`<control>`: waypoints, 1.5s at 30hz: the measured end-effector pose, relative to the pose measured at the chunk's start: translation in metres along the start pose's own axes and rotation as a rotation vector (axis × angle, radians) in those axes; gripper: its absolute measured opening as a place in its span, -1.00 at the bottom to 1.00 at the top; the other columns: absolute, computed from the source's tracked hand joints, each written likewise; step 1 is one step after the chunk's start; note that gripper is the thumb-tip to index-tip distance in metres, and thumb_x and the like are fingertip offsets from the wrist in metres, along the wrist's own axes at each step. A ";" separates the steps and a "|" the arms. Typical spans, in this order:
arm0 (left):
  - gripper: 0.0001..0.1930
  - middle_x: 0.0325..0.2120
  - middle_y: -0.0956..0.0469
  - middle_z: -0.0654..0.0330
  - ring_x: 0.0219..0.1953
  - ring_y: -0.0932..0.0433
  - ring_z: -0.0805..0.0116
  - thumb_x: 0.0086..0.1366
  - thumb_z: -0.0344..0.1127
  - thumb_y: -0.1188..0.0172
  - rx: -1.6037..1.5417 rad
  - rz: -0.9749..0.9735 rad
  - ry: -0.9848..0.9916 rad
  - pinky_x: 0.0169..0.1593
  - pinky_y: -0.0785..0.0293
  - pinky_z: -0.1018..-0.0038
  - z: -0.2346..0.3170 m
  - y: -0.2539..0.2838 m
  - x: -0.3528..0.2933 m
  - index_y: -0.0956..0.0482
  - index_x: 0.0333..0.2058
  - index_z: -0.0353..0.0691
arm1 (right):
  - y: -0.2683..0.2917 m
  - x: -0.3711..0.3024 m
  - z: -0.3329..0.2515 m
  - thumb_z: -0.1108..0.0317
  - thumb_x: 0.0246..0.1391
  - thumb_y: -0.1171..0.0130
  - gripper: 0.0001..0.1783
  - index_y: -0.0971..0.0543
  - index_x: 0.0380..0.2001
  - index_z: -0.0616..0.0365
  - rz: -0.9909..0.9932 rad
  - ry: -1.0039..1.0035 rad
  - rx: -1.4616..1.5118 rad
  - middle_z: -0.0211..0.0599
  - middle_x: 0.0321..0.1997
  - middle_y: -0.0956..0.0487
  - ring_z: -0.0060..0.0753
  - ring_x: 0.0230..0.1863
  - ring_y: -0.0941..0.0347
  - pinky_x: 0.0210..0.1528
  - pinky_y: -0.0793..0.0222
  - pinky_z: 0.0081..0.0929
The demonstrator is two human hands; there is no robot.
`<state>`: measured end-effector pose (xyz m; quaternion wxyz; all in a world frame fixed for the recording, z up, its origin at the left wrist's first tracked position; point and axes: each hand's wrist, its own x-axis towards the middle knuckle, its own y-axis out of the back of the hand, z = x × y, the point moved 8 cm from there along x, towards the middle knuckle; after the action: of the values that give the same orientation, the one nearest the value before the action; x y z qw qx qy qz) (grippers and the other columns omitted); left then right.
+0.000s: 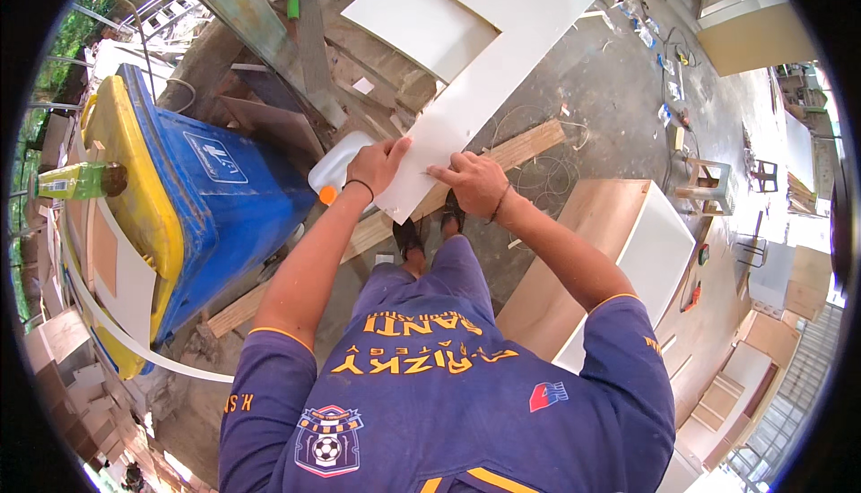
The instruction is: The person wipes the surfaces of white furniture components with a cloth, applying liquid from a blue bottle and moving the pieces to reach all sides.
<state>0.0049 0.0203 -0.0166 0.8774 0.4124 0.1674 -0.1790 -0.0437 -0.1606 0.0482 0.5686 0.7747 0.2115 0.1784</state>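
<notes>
At the centre of the frame, the left hand (377,168) grips the left edge of a white board (498,85) that stretches toward the upper right. The right hand (477,185) is curled against its surface; whether it pinches anything is unclear. A blue bin (238,179) stands at left.

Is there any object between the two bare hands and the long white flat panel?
Nothing visible: the bare left hand touches the long white flat panel at its left edge, and the bare right hand lies over its right edge.
</notes>
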 end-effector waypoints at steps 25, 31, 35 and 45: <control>-0.34 -0.30 -0.62 0.00 -0.17 -0.58 0.03 0.25 0.34 0.17 -0.089 0.002 -0.045 -0.09 -0.45 0.28 0.005 0.002 -0.002 -0.61 -0.13 -0.13 | 0.009 0.010 0.015 0.46 -0.11 -0.02 -0.53 -0.54 -0.07 -0.18 0.010 -0.094 0.041 -0.17 -0.34 -0.44 -0.06 -0.28 -0.46 -0.23 -0.44 -0.17; -0.33 -0.30 -0.62 -0.01 -0.17 -0.58 0.03 0.25 0.35 0.18 -0.075 -0.007 -0.067 -0.09 -0.45 0.27 0.018 -0.001 0.000 -0.62 -0.14 -0.14 | 0.012 0.002 0.079 0.58 -0.08 0.05 -0.53 -0.55 -0.08 -0.05 0.257 -0.147 0.130 -0.12 -0.39 -0.50 -0.07 -0.29 -0.44 -0.22 -0.39 -0.21; -0.33 -0.30 -0.62 -0.02 -0.17 -0.58 0.02 0.25 0.35 0.18 -0.078 -0.004 -0.055 -0.09 -0.44 0.27 0.007 0.001 -0.002 -0.62 -0.14 -0.14 | 0.011 0.001 0.022 0.58 -0.10 0.05 -0.52 -0.54 -0.07 -0.03 0.152 -0.105 0.043 -0.11 -0.41 -0.49 -0.05 -0.31 -0.42 -0.24 -0.38 -0.18; -0.38 -0.23 -0.61 0.04 -0.11 -0.55 0.04 0.25 0.33 0.18 -0.078 -0.048 -0.012 -0.04 -0.43 0.24 0.003 -0.002 0.000 -0.61 -0.12 -0.03 | -0.008 0.002 -0.042 0.50 -0.13 0.00 -0.51 -0.53 -0.06 -0.13 -0.060 -0.011 0.055 -0.15 -0.34 -0.46 -0.05 -0.28 -0.46 -0.25 -0.44 -0.19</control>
<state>0.0044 0.0165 -0.0160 0.8893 0.3726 0.1790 -0.1958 -0.0642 -0.1238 0.0531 0.5533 0.7843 0.2364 0.1512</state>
